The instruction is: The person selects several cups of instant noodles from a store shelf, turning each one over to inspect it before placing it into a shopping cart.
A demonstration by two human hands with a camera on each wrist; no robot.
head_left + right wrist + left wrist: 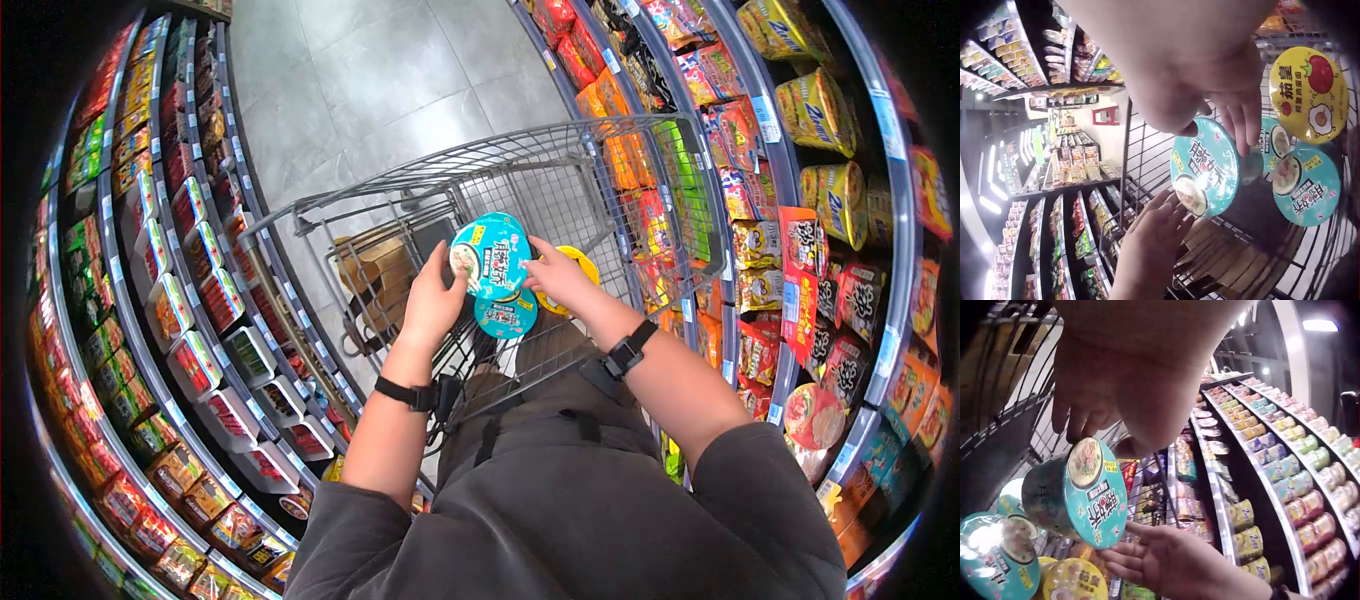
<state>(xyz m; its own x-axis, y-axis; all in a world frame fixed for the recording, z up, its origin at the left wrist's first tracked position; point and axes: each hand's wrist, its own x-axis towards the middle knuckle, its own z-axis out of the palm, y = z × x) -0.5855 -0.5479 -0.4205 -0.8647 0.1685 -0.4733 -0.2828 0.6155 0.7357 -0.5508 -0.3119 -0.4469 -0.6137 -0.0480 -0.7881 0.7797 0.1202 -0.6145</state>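
Between my two hands in the head view is a teal instant noodle cup (492, 258), its printed lid facing up. My left hand (436, 298) grips it from the left with the thumb at the lid. From the other side my right hand (568, 284) holds it, fingertips at the rim. The right wrist view shows the right hand's fingers (1244, 119) around the cup's side. Below lie another teal noodle cup (1307, 187) and a yellow one (1309, 94) with a tomato and egg on its lid. Part of a further teal cup (1269, 139) shows behind them.
A wire shopping cart (440, 165) surrounds the cups, close against my body. Brown cardboard (372, 275) lies at its left. Shelves of packaged food line both sides, with yellow noodle cups (815, 108) on the right. Grey tiled floor (370, 70) stretches ahead.
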